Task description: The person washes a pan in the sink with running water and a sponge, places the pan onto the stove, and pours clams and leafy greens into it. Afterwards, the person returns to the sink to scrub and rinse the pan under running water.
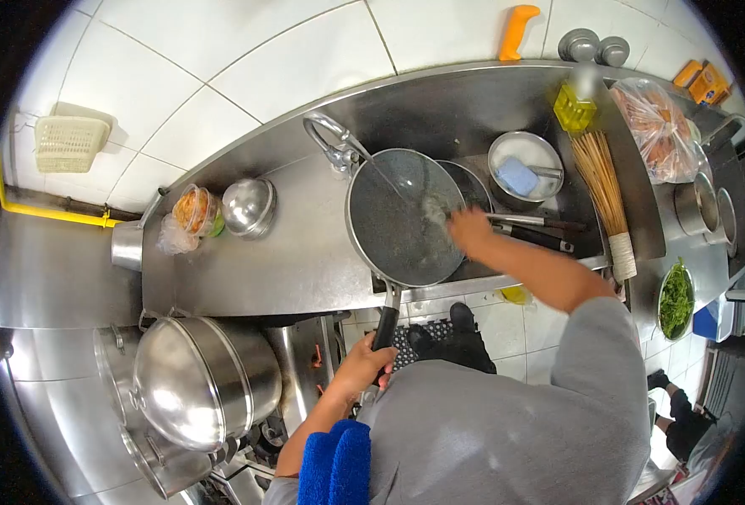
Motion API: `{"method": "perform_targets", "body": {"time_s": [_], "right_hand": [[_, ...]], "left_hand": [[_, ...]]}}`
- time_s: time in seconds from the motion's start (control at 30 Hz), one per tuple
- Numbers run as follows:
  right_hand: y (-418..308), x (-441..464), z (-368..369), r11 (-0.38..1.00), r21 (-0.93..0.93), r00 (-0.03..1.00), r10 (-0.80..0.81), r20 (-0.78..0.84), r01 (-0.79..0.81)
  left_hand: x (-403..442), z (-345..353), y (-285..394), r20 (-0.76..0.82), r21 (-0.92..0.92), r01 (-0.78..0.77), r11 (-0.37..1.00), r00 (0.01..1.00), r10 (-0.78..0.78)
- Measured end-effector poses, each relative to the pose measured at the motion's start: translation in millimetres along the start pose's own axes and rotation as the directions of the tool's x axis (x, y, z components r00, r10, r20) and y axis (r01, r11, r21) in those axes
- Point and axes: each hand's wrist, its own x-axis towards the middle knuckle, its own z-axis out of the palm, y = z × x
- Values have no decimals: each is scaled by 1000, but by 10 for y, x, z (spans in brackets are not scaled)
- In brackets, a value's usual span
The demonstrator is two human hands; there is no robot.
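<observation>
My left hand (364, 367) is wrapped round the black handle of a dark-grey wok (389, 227). The wok is held over the sink, its inside facing up under a curved metal faucet (332, 139). A thin stream of water runs into it, and the wet surface shows some froth near the right side. My right hand (471, 232) is at the wok's right rim with its fingers curled closed. What those fingers hold, if anything, is hidden. Long-handled utensils (541, 224) lie in the sink just beyond that hand.
A metal pot (524, 189) holding a blue sponge (517, 177) stands in the sink, with a bamboo brush (606, 194) to its right. Large steel pots (208, 383) stand at lower left. Greens fill a bowl (676, 300) at right. Another person's leg (684, 421) shows at lower right.
</observation>
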Motion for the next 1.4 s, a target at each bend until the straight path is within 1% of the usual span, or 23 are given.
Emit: {"method": "perform_targets", "body": {"time_s": [0.03, 0.1, 0.13, 0.2, 0.23, 0.3, 0.37, 0.43, 0.5, 0.57, 0.63, 0.7, 0.77, 0.83, 0.9, 0.97, 1.03, 1.1, 1.17, 1.23, 1.3, 1.37, 1.4], "right_hand": [[-177, -128, -60, 997, 74, 976, -9, 216, -8], [-403, -183, -223, 917, 398, 932, -152, 328, 10], [-525, -106, -229, 916, 402, 930, -162, 329, 18], [-692, 130, -187, 732, 681, 960, -205, 189, 22], [-668, 222, -116, 729, 683, 961, -211, 180, 32], [-496, 331, 70, 881, 407, 944, 116, 309, -242], [-235, 549, 206, 867, 384, 942, 333, 30, -319], [-107, 914, 31, 780, 597, 853, 431, -293, -189], [-276, 1222, -318, 600, 800, 781, 506, -365, -15], [-695, 1399, -421, 520, 821, 689, 507, -518, 235], [-1036, 1269, -483, 345, 844, 767, 370, -524, 410], [-1165, 815, -632, -56, 935, 936, 2, -351, 351], [-1040, 460, -533, 70, 947, 924, -251, -288, 314], [-778, 239, -233, 368, 836, 884, -390, -258, 406], [-470, 70, -313, 640, 704, 926, -372, -66, 307], [-294, 211, -183, 875, 483, 995, -70, 66, 30], [-170, 546, -92, 842, 538, 966, 113, -231, 30], [-376, 1073, 85, 717, 661, 871, 160, -465, 221], [-835, 1119, -256, 695, 644, 809, 153, -567, 320], [-1176, 866, -529, 588, 710, 866, 32, -500, 388], [-1129, 462, -573, 429, 797, 905, -192, -381, 426], [-839, 191, -261, 431, 745, 839, -443, -318, 510], [-620, 71, -114, 509, 720, 865, -425, -267, 472]], "left_hand": [[39, 7, -15, 14, -30, -2, 1000, 1000, 2], [79, 12, -40, 25, -44, -2, 999, 1000, 3], [87, 11, -45, 24, -27, 5, 1000, 1000, -4], [100, 30, -15, 13, -10, 0, 1000, 1000, 1], [95, 47, 7, 9, -10, 1, 1000, 1000, -1], [59, 51, -5, 13, 0, 14, 1000, 1000, -14], [73, 56, -2, 44, -16, 15, 1000, 999, -14], [23, 83, 43, 57, -29, 29, 999, 998, -27], [-16, 98, 74, 63, -44, 44, 998, 997, -41], [-51, 99, 69, 85, -39, 76, 996, 994, -73], [-47, 54, 11, 94, -28, 59, 998, 994, -56], [-78, 23, -55, 97, -29, 49, 998, 994, -45], [-91, -8, -60, 68, -5, 21, 1000, 997, -21], [-87, 10, -38, 55, -15, -4, 1000, 998, 5], [-109, 15, -41, 49, -9, -12, 1000, 999, 12], [-114, 11, -34, 61, -14, -32, 999, 998, 33], [-143, -4, 15, 56, 8, -25, 1000, 998, 24], [-170, -9, 26, 50, 31, 4, 1000, 999, -5], [-156, -4, 45, 26, 61, 9, 998, 1000, -10], [-152, -4, 40, 8, 76, 13, 997, 1000, -14], [-152, -37, 16, -17, 89, 10, 996, 1000, -9], [-143, -62, -83, 1, 39, -32, 999, 1000, 31], [-130, -59, -112, 2, 28, -35, 999, 999, 35]]}}
